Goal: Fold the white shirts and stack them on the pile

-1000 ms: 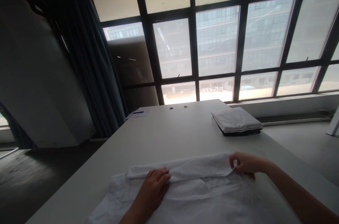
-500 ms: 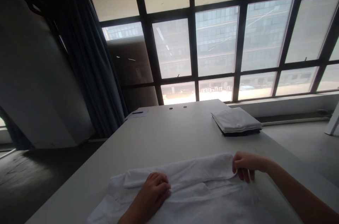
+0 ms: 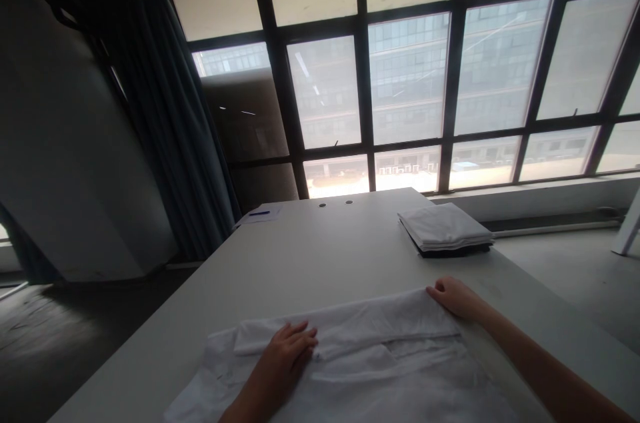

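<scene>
A white garment lies spread on the near part of a pale table, with its far edge folded over into a long band. My left hand rests flat on that band near its left end, fingers stretched out. At the band's right end my right hand lies on the cloth edge with the fingers down and holds nothing.
A stack of folded white cloth over a dark piece sits at the table's far right. A sheet of paper with a blue pen lies at the far left corner. Big windows and a dark curtain stand behind.
My right hand let go of the pinched corner of the band and now lies flat on it. The left hand's fingers went from curled to stretched out.
</scene>
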A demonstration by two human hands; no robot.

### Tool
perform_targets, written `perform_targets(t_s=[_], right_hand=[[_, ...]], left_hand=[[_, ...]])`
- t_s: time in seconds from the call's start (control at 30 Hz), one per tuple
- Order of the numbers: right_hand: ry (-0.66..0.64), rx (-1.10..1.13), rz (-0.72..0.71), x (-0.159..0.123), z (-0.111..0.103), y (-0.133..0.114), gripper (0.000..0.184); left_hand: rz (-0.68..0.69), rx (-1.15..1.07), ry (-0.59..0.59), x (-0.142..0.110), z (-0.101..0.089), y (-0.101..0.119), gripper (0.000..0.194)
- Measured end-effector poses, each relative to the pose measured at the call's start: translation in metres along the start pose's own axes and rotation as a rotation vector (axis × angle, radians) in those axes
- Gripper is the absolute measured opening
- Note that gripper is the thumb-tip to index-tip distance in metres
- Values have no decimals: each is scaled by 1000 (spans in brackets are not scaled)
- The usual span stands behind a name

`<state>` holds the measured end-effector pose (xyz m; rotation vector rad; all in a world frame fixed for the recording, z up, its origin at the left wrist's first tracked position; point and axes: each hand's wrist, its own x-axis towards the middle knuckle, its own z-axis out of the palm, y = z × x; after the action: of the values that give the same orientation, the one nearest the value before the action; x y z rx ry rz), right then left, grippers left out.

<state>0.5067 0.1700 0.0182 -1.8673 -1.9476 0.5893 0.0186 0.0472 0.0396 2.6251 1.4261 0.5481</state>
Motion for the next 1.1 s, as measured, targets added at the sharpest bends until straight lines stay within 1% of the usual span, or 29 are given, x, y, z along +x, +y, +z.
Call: perform_targets(t_s=[0.1,0.17,0.2,0.27,0.37,0.47,0.53,0.57,0.63,0.7,0.73,0.8,0.9,0.93,1.0,1.1], right_hand=[[46,-36,-22,1,3,-2,35],[67,-52,-31,2,6,-3,33],[73,-59,-31,2,8,-3,31],[75,-79,-24,2,11,-3,28],[77,-129,-4,-1,16,-2,20],[78,-186,10,-7,17,-1,13],[91,-269,12,-12,15,-5,14],[118,-328,0,-15,13,-9,15],[201,-433,-74,-23,12,-23,17],[251,-427,-226,-34,16,-41,20],[241,-381,-307,-40,21,-51,24],[155,-268,-425,-53,36,-68,40],[-20,-189,-484,-69,59,-81,66],[-67,-183,-492,-72,65,-82,70],[-129,-175,-501,-74,68,-81,73],[-185,-163,-505,-72,61,-79,74]], left_hand=[[-68,78,104,-2,8,-15,31],[-147,142,107,-6,13,-23,38],[-198,163,82,-8,15,-25,44],[-298,172,-8,-11,16,-27,55],[-400,152,-131,-13,13,-23,63],[-485,158,-196,-13,5,-17,70],[-530,169,-229,-13,0,-16,75],[-544,175,-241,-13,-2,-16,77],[-555,189,-255,-13,-4,-18,79],[-544,203,-252,-12,-4,-21,78],[-529,206,-244,-12,-4,-23,77],[-492,208,-217,-13,-3,-31,75],[-453,225,-138,-18,-6,-54,73],[-449,237,-109,-22,-8,-64,73],[-461,257,-46,-33,-15,-87,71],[-507,207,47,-54,-27,-118,64]])
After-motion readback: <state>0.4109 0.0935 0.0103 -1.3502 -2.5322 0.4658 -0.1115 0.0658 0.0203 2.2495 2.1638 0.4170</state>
